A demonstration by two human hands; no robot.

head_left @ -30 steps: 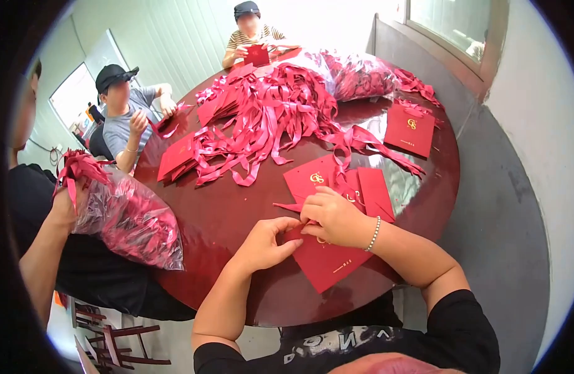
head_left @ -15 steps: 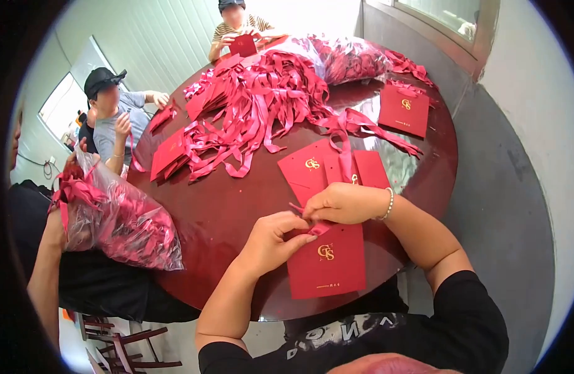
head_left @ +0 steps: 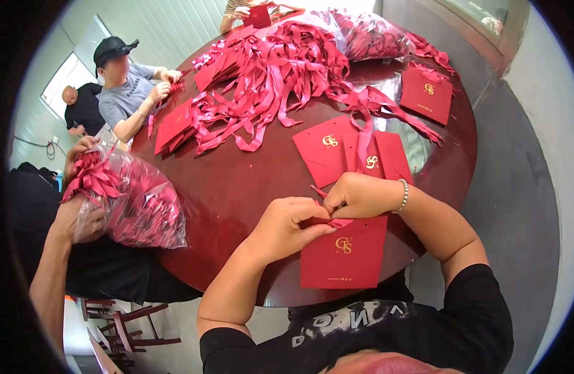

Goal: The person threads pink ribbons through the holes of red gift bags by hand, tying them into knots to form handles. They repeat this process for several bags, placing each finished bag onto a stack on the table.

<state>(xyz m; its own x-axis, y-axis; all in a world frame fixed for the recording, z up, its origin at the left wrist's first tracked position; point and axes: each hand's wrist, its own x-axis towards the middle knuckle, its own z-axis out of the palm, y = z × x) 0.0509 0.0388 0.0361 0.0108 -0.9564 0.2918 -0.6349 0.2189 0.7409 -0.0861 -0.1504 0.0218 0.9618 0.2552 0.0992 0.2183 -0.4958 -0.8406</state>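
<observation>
A red bag with gold lettering (head_left: 344, 262) lies at the table's near edge, below both my hands. At its top edge, my left hand (head_left: 293, 224) pinches a pink ribbon (head_left: 341, 222) between thumb and fingers. My right hand (head_left: 355, 194), with a beaded bracelet at the wrist, is closed on the ribbon close beside the left fingertips. A thin ribbon end sticks out above the fingers. Just beyond my hands lie more red bags (head_left: 324, 146), with a ribbon across them. The fingers hide the place where the ribbon meets the bag.
A large heap of pink ribbons (head_left: 287, 68) covers the round table's (head_left: 224, 212) far middle. Red bags (head_left: 175, 128) are stacked left of it, another bag (head_left: 426, 93) lies right. Co-workers sit at the left and far side; one holds a plastic sack of ribbons (head_left: 147, 206).
The view has shifted, so the table contents appear higher and further right. My hands remain together at the bag's top. Another person in black now shows at the far left.
</observation>
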